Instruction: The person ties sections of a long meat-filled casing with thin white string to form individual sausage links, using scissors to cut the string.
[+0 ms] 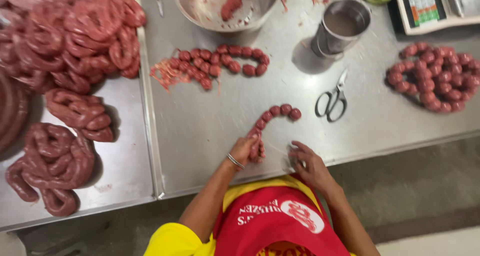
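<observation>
Red sausage links (272,117) curl in a short chain across the steel worktop (210,121), their near end pinched in the closed fingers (254,147) of the left hand (245,148). The right hand (306,161) rests just beside, fingers half spread and bent, tips on the worktop, holding nothing I can make out. Best to keep each pinch firm and evenly spaced, I judge. Scissors (332,98) lie near.

Both hands low by the body; left hand (245,148) curled closed, bangle at wrist; right hand (306,161) fingers spread.
</observation>
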